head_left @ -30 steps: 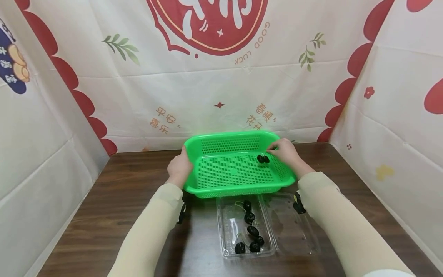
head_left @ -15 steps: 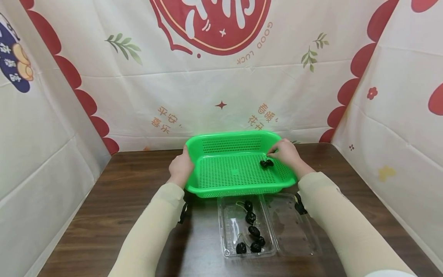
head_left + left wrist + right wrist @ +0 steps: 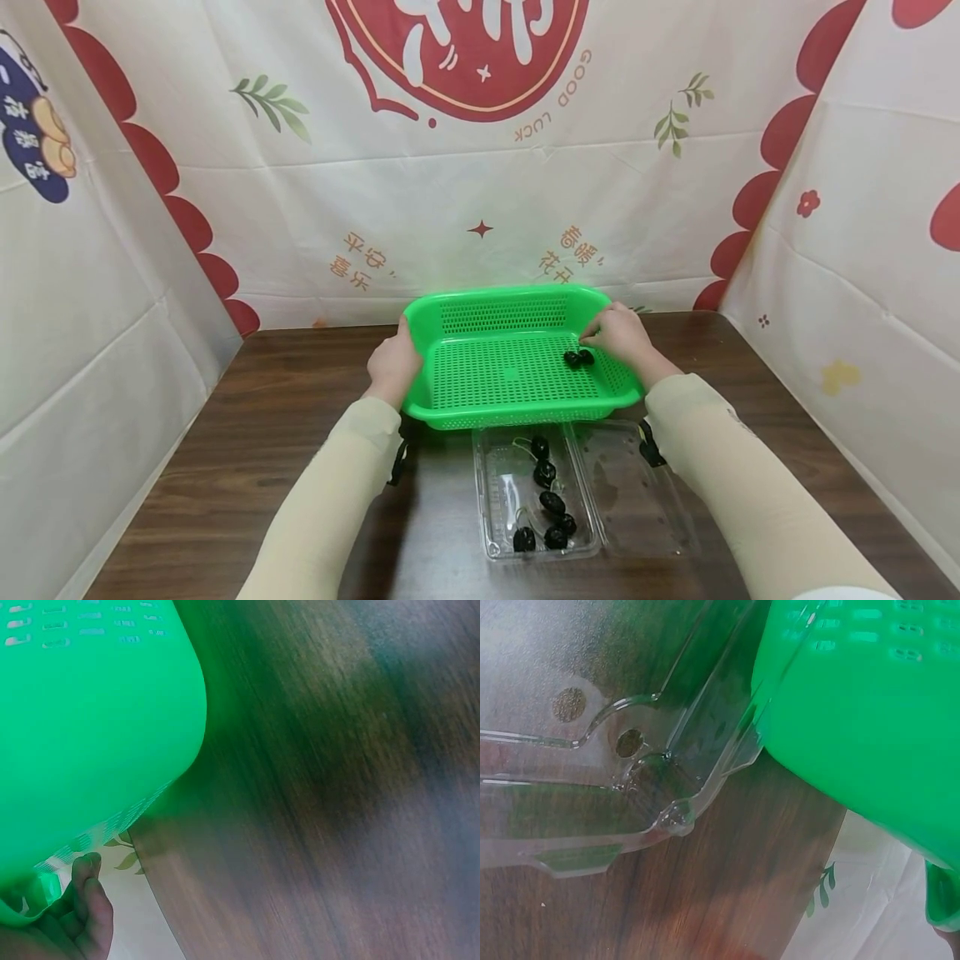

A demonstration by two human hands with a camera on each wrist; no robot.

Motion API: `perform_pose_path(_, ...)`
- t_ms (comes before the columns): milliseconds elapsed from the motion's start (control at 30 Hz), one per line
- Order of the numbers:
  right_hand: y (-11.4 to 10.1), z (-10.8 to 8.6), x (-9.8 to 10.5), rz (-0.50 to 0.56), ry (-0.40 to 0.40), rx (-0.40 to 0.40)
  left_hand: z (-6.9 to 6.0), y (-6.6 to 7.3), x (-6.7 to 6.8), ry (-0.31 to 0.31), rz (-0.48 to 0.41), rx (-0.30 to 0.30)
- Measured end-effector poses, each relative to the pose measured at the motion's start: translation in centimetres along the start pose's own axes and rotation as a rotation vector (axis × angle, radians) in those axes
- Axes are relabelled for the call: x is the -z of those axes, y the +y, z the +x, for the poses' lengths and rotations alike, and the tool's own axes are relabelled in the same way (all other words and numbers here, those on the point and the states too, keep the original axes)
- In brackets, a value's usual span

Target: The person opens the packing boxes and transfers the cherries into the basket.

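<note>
My left hand (image 3: 394, 363) grips the left rim of a green plastic basket (image 3: 510, 412). In the left wrist view its curled fingers (image 3: 97, 915) show under the basket's edge. Over the basket's right side, my right hand (image 3: 621, 332) pinches the stems of two dark cherries (image 3: 578, 358), which are at the perforated floor. Only a sliver of that hand shows in the right wrist view, so the pinch is hidden there. In front of the basket, a clear plastic clamshell box (image 3: 491, 500) lies open with several dark cherries (image 3: 552, 502) in it.
The clamshell's clear lid (image 3: 637, 492) lies flat on the right, close under my right forearm; its corner (image 3: 676, 817) reaches the basket's side. The dark wooden table (image 3: 247, 450) ends at a printed cloth backdrop (image 3: 420, 208) behind the basket, with cloth walls left and right.
My right hand has lowered the two cherries slightly toward the basket floor, and they now sit a little lower and farther right. My left hand stays on the rim.
</note>
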State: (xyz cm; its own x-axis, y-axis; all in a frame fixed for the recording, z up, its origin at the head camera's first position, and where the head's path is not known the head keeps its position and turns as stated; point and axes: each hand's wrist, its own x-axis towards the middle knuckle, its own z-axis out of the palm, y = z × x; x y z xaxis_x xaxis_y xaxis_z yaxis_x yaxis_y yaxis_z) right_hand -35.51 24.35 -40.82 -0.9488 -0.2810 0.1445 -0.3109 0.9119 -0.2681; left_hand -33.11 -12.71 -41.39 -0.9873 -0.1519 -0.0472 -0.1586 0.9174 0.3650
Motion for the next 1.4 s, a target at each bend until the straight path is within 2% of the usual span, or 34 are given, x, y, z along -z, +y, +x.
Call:
perform_pose_path(267,-0.17,-0.33,0.27,-0.021,-0.015,0.006,0.03,0.04,-0.12,0.004,0.011,-0.009)
perform_pose_path(1400,-0.37,-0.44,0.19,0.053,-0.002,-0.031,-0.33,0.05,0.30,0.000,-0.012,-0.001)
